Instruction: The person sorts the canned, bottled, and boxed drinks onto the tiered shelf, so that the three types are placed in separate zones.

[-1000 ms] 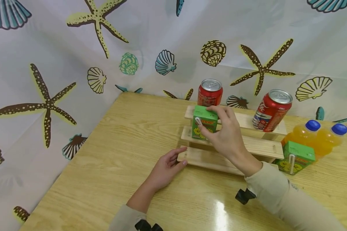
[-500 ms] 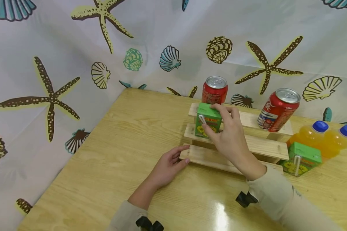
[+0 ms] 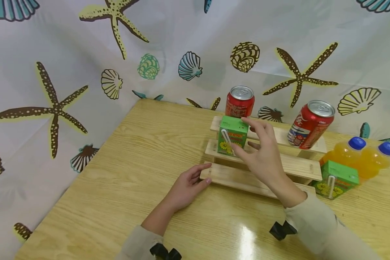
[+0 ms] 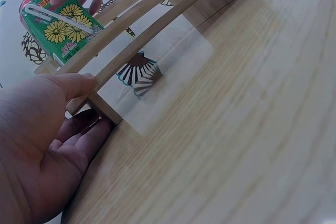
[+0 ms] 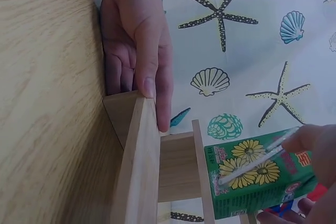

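Note:
My left hand (image 3: 186,189) holds the left end of the lowest step of a three-tier wooden rack (image 3: 292,164), its thumb and fingers on either side of the board's end. On the middle step, at the left, a green juice box (image 3: 233,134) stands upright with a white straw on its front. Around the right side of that box is my right hand (image 3: 263,155), its fingers loosened and spread, the thumb before the front and the index finger by the top edge. The right wrist view shows the thumb close to the straw; contact is hard to tell.
Two red soda cans stand at the rack's top tier, one at the left (image 3: 240,101) behind the box and one at the right (image 3: 311,124). Right of the rack are another green juice box (image 3: 336,180) and two orange drink bottles (image 3: 351,151). A patterned curtain (image 3: 169,36) hangs behind the table.
My right hand has loosened from the juice box and shifted slightly right, while the box stays on the middle step. The left hand keeps its place at the rack's end.

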Action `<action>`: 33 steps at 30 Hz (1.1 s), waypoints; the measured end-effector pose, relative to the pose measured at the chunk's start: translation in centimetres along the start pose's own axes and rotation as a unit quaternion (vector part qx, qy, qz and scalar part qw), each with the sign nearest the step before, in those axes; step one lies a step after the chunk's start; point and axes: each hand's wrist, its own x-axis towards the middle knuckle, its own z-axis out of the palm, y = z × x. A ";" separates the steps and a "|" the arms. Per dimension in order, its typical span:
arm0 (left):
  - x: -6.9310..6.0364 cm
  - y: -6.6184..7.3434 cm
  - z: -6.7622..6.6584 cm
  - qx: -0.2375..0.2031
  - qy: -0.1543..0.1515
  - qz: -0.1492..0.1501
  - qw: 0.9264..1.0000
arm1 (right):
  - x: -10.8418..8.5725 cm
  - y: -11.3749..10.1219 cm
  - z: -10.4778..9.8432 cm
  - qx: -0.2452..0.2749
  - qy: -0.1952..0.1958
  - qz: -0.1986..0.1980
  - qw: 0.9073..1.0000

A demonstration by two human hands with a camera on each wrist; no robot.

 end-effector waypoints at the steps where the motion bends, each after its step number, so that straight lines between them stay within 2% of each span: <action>1: 0.0 0.0 0.0 0.000 0.000 0.000 1.000 | -0.1 0.1 -0.2 0.009 -0.003 0.003 1.000; 8: 0.1 0.0 0.0 0.001 0.003 -0.005 1.000 | -1.6 0.5 -1.8 0.057 -0.019 0.028 0.998; 14: 0.1 -0.1 0.0 -0.004 -0.002 0.003 1.000 | -3.1 0.6 -3.1 0.040 -0.021 0.026 0.999; 22: -0.1 0.1 -0.1 -0.001 0.006 -0.016 1.000 | -5.4 0.7 -4.3 0.030 -0.014 0.013 0.999; 33: 0.1 -0.2 0.0 -0.008 0.004 -0.005 1.000 | -6.7 1.5 -5.5 0.032 -0.009 0.029 0.999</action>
